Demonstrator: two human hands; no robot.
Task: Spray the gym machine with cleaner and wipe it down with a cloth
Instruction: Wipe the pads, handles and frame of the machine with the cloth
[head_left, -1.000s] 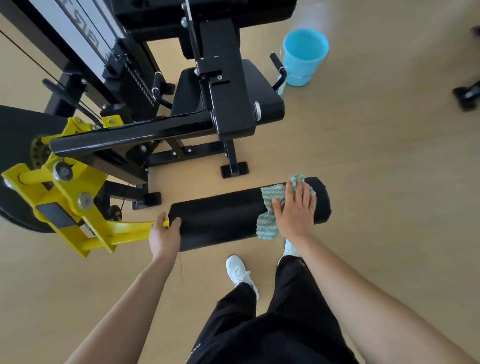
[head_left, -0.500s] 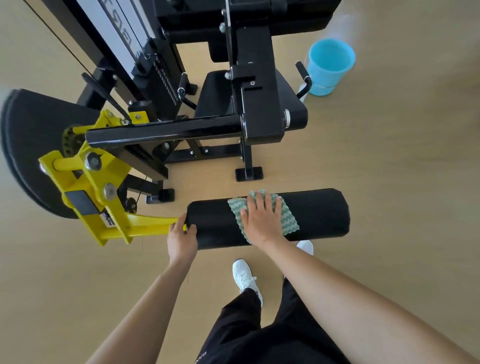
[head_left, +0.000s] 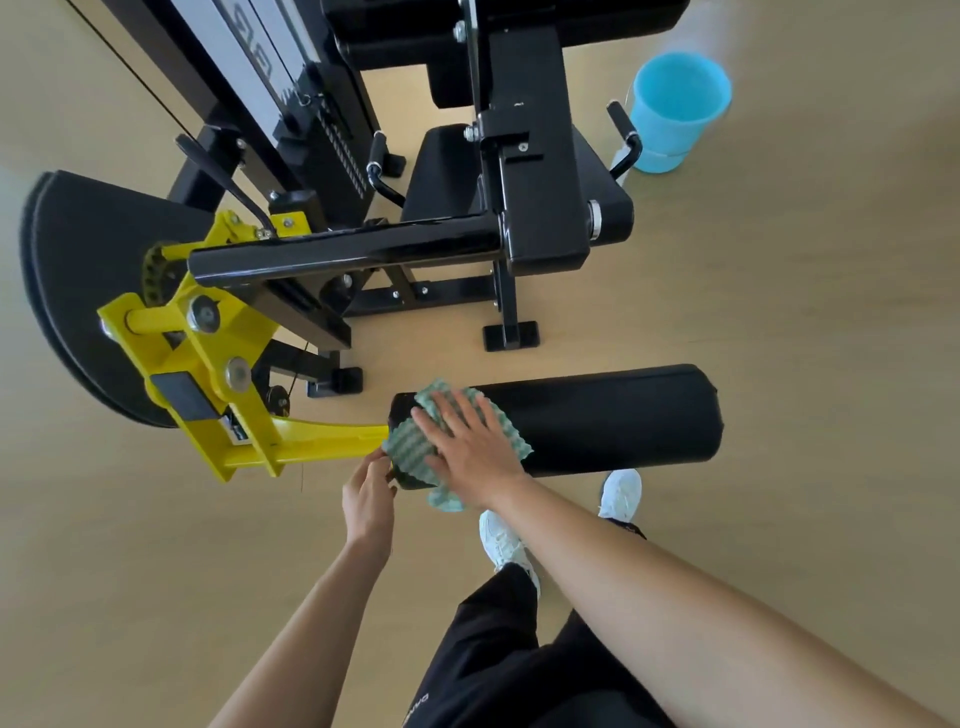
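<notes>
**Op:** Machine first: the black gym machine (head_left: 535, 171) fills the upper middle, its yellow lever arm (head_left: 311, 441) running out to the roller pad (head_left: 597, 421) in front of me.

**Obs:** What has changed?

**Op:** My right hand (head_left: 467, 447) has slid the cloth (head_left: 415, 452) along the pad. A second ago it was near the pad's free right end, then mid-pad; now it sits at the left end, where the pad meets the yellow arm. I judge that one full pass along the top is about done, with the underside and the arm itself possibly left to wipe.

**Obs:** Grip?

**Op:** Right hand lies flat, fingers spread, palm pressing the cloth onto the pad. It is not pinching. My left hand (head_left: 366, 499) has come off the pad's end and its fingertips now touch the cloth's lower edge; whether they actually pinch it I cannot tell.

**Obs:** Surroundings?

**Op:** Smooth tan floor (head_left: 805, 312), mostly bare. A light blue bucket (head_left: 675, 111) stands just beside the machine's right handle, well apart from my hands. No spray bottle is in view. My white shoes (head_left: 506, 545) stand close under the pad.
</notes>
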